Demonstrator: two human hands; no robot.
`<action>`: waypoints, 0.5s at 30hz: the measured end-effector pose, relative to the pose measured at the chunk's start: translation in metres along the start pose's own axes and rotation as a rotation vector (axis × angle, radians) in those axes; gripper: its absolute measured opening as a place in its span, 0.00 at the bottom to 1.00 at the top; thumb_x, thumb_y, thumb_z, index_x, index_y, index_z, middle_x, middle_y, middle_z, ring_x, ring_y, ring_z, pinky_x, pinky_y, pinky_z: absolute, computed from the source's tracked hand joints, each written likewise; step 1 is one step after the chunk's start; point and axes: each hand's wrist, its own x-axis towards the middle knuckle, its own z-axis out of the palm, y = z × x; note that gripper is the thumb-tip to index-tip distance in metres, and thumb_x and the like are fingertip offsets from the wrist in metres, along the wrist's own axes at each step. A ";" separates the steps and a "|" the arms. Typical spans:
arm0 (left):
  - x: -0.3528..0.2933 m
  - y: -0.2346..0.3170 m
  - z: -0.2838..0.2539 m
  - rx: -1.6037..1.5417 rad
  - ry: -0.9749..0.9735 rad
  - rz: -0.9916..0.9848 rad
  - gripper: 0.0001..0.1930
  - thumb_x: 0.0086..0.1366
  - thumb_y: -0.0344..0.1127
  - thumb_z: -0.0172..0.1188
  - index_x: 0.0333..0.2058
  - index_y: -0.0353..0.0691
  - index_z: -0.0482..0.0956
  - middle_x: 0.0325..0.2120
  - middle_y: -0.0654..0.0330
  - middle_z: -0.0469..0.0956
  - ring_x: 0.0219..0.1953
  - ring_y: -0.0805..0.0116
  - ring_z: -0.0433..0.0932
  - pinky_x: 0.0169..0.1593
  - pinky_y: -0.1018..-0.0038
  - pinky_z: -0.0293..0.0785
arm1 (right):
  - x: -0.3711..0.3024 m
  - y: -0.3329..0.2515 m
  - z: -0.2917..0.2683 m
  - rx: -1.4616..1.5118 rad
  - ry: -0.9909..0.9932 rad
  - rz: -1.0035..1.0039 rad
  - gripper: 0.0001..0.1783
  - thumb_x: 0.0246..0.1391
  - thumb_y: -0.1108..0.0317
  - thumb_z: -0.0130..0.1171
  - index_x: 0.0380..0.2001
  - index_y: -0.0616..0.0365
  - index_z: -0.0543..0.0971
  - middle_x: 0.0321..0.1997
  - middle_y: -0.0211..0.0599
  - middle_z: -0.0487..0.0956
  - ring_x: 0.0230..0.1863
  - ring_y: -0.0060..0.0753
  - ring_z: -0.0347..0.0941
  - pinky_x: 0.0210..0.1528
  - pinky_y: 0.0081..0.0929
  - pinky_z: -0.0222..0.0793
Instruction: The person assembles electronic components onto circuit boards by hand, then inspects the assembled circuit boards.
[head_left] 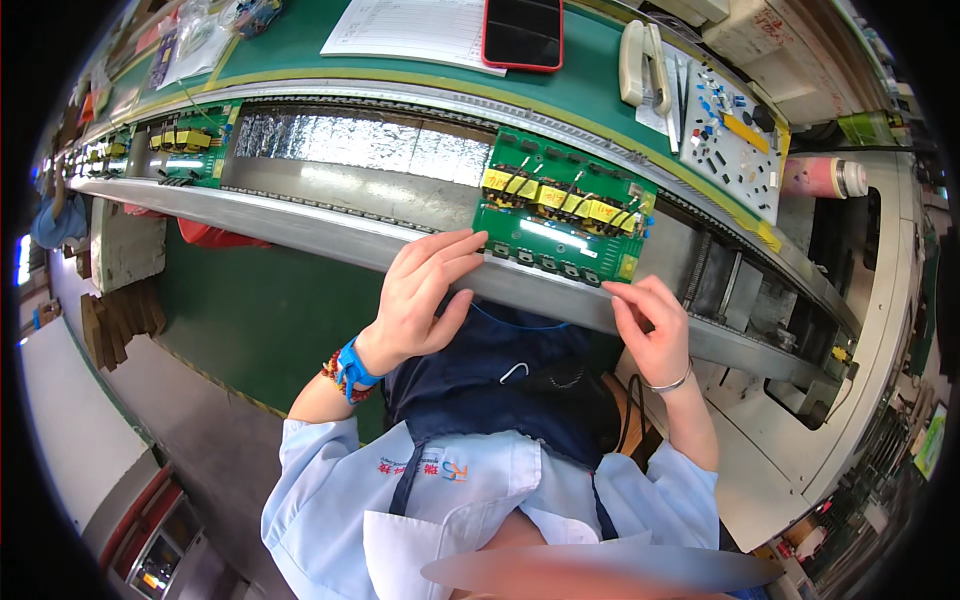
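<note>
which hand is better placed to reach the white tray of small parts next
The right hand, most likely: it is by the lower right corner of the green circuit board, nearer the white tray. The left hand is by the board's lower left corner, farther off.

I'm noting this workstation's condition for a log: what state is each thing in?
Circuit board: component side up, across the conveyor rails
Left hand: open, fingertips at the board's near-left corner
Right hand: thumb and index apart, at the board's near edge
Smartphone: face up, screen dark
Paper sheet: flat, partly under the phone
Pink bottle: capped
</note>
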 end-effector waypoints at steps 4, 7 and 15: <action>-0.011 -0.004 0.004 0.166 0.064 0.077 0.19 0.47 0.25 0.54 0.42 0.31 0.73 0.48 0.45 0.74 0.51 0.49 0.72 0.54 0.58 0.66 | -0.002 0.005 0.006 -0.141 0.094 -0.131 0.16 0.46 0.78 0.63 0.41 0.58 0.81 0.24 0.30 0.69 0.19 0.21 0.63 0.22 0.21 0.60; -0.011 -0.004 0.005 0.201 0.023 0.082 0.20 0.46 0.26 0.56 0.43 0.31 0.73 0.48 0.47 0.74 0.51 0.51 0.72 0.55 0.58 0.65 | 0.000 0.009 0.008 -0.171 0.124 -0.198 0.14 0.46 0.78 0.63 0.40 0.58 0.81 0.24 0.31 0.69 0.19 0.23 0.64 0.22 0.21 0.60; -0.005 0.005 0.014 0.300 -0.021 0.145 0.19 0.48 0.31 0.57 0.41 0.35 0.75 0.49 0.52 0.75 0.51 0.55 0.72 0.55 0.61 0.62 | 0.003 -0.001 0.006 -0.303 0.091 -0.239 0.16 0.43 0.76 0.65 0.39 0.55 0.82 0.23 0.30 0.68 0.19 0.26 0.66 0.22 0.24 0.62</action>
